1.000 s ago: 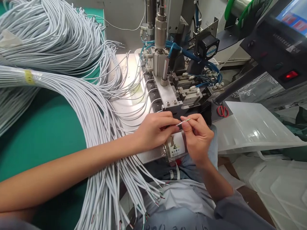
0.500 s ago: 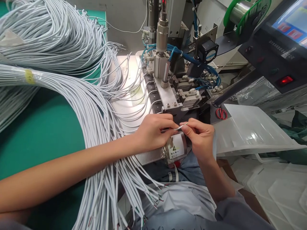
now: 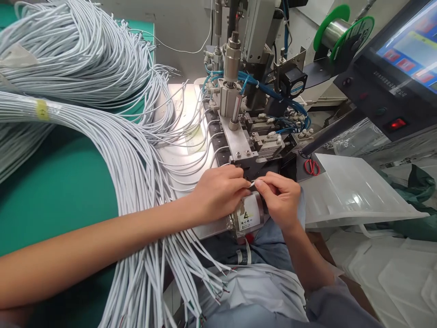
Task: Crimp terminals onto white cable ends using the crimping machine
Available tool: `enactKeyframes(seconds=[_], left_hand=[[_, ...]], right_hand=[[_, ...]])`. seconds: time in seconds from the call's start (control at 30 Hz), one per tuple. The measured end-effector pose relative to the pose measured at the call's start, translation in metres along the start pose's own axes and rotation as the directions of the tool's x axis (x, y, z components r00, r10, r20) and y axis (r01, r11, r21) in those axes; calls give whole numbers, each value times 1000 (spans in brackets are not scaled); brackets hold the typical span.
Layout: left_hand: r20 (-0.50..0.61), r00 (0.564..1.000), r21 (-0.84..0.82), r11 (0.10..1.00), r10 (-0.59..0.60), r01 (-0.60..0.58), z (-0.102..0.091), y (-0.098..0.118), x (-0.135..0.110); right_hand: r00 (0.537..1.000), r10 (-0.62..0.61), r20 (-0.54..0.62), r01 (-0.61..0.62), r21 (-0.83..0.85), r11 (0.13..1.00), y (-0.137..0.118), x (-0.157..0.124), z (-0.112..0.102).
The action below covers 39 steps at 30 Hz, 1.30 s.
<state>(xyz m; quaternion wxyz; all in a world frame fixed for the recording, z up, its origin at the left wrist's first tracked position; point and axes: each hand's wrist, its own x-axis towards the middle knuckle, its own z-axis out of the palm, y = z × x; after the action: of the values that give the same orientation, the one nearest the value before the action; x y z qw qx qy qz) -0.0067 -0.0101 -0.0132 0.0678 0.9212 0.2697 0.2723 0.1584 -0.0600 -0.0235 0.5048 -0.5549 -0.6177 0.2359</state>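
A thin white cable [image 3: 252,184] runs between my two hands in front of the machine. My left hand [image 3: 221,191] is closed on it, thumb and fingers pinching near the end. Close by on the right, my right hand [image 3: 278,196] pinches the cable's tip, which its fingers mostly hide. Just below the hands is a cylinder with a white warning label [image 3: 250,214]. Under my left forearm lies a large bundle of white cables [image 3: 136,182], bound with yellow tape [image 3: 42,110]; several stripped ends with coloured wires hang at my lap.
The machine [image 3: 235,109] with blue air tubes stands ahead, several cables leading into its black block. A second cable heap [image 3: 85,54] covers the green table [image 3: 61,191] at the far left. Red scissors [image 3: 312,167], a white plastic tray [image 3: 355,191], a wire spool [image 3: 336,34] and a control screen [image 3: 409,50] are rightward.
My hands have drawn closer together, and less of the cable shows between them. The right hand has shifted slightly left. The camera view has tilted a little.
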Motion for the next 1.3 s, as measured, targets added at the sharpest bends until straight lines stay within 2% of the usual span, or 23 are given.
enactKeyframes(seconds=[0.1,0.17,0.27,0.4,0.47,0.63,0.73,0.93,1.3], left_hand=[[102,995,-81,997,8,0,-2,1,1],[194,981,-20,1000,0,4,-4,2,2],[324,942,130,991,-81,40,-5,0,6],[436,888,155,984,-146,86,-4,-4,11],[453,879,147,985,-152,94,-3,-5,12],[442,885,144,985,-147,93,-1,-6,12],[425,895,145,986,-136,81,0,-7,10],[474,878,174,984,-60,-27,0,-10,7],[463,886,203,977,-33,-70,1,-10,6]], right_hand=[[998,57,-36,-55,67,996,5,-3,5],[993,119,21,-120,90,989,11,-2,5],[971,216,104,-226,89,970,26,2,2],[917,331,223,-367,146,919,43,9,6],[896,350,272,-408,197,891,46,11,11],[900,333,281,-410,282,868,47,14,20],[901,325,288,-403,274,873,48,15,19],[900,307,309,-383,227,896,52,15,17],[885,302,353,-390,211,896,48,15,13]])
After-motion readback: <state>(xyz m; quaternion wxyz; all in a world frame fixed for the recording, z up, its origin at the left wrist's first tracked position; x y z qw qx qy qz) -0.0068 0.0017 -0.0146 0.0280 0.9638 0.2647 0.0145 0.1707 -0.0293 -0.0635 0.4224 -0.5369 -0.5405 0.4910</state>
